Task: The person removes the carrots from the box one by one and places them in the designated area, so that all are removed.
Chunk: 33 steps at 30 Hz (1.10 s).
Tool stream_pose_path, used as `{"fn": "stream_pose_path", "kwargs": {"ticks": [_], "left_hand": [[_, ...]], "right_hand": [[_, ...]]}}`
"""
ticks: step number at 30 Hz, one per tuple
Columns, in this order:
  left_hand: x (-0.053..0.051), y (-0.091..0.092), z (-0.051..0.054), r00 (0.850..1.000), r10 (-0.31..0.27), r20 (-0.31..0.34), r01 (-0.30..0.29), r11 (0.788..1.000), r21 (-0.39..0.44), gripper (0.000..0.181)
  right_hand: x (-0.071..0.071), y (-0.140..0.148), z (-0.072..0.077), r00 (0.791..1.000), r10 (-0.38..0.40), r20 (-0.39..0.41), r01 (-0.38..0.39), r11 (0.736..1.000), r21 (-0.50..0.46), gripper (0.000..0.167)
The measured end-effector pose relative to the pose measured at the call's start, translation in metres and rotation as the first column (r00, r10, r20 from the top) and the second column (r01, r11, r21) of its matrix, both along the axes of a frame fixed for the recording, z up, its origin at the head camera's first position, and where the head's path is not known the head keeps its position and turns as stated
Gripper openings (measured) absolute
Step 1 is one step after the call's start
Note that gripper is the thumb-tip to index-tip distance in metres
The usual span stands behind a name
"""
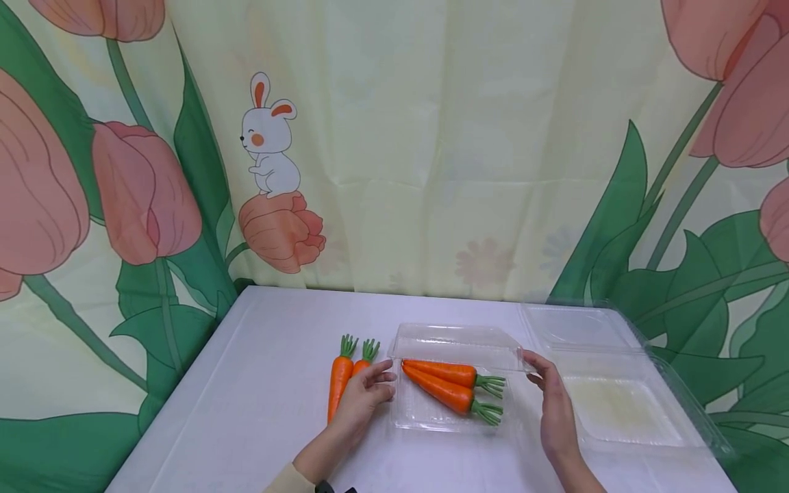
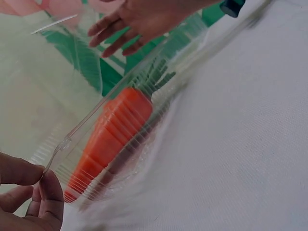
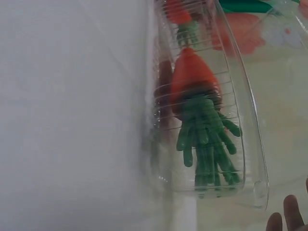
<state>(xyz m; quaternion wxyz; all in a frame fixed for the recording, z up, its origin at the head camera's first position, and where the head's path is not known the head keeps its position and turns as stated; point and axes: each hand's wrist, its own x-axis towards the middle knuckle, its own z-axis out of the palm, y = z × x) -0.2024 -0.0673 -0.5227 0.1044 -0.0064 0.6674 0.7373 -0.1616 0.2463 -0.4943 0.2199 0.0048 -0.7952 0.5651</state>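
Note:
A clear hinged plastic container (image 1: 425, 421) stands with its lid (image 1: 456, 333) raised at the back. Inside, two orange carrots (image 1: 440, 390) with green tops lie side by side, tops to the right. My left hand (image 1: 365, 397) pinches the container's rim at its left end between thumb and finger, as the left wrist view shows. By the lid's right corner is my right hand (image 1: 555, 404), its fingers extended and spread in the left wrist view; whether they touch the plastic I cannot tell. Two more carrots (image 1: 340, 376) lie left of the container, partly behind my left hand.
More clear plastic containers (image 1: 625, 411) lie with lids open on the right side of the white table (image 1: 246, 383). A curtain (image 1: 394, 150) printed with tulips and a rabbit hangs behind the table.

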Motion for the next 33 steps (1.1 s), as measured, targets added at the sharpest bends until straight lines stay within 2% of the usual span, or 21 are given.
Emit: {"fn": "stream_pose_path", "kwargs": {"ticks": [5, 10, 12, 16, 21, 26, 33], "left_hand": [[0.0, -0.001, -0.001, 1.0, -0.011, 0.0, 0.011, 1.0, -0.001, 0.055], [0.001, -0.001, -0.001, 1.0, -0.02, -0.001, 0.02, 1.0, 0.005, 0.056], [0.001, -0.001, -0.001, 1.0, -0.022, -0.003, 0.022, 1.0, 0.008, 0.056], [0.0, -0.001, -0.001, 1.0, -0.025, 0.002, 0.025, 0.999, 0.023, 0.058], [0.001, -0.003, 0.002, 0.999, -0.022, 0.029, 0.021, 0.999, 0.028, 0.059], [0.003, -0.006, 0.003, 1.0, -0.023, 0.019, 0.023, 1.0, 0.017, 0.059], [0.005, -0.009, 0.005, 0.999, -0.033, 0.025, 0.032, 0.999, 0.006, 0.06]], "right_hand": [[-0.014, -0.001, 0.004, 0.996, 0.061, -0.064, -0.066, 0.995, -0.072, 0.049], [-0.026, 0.0, 0.01, 0.996, 0.064, -0.07, -0.066, 0.997, -0.034, 0.048], [-0.031, 0.0, 0.012, 0.998, 0.057, -0.039, -0.057, 0.998, 0.009, 0.049], [-0.04, 0.001, 0.014, 0.997, 0.075, 0.016, -0.075, 0.997, 0.014, 0.053], [-0.046, 0.002, 0.012, 0.988, 0.132, 0.076, -0.134, 0.991, 0.028, 0.054], [-0.05, 0.004, 0.01, 0.965, 0.205, 0.162, -0.214, 0.976, 0.04, 0.06], [-0.052, 0.005, 0.0, 0.911, 0.285, 0.298, -0.298, 0.954, 0.0, 0.065]]}}
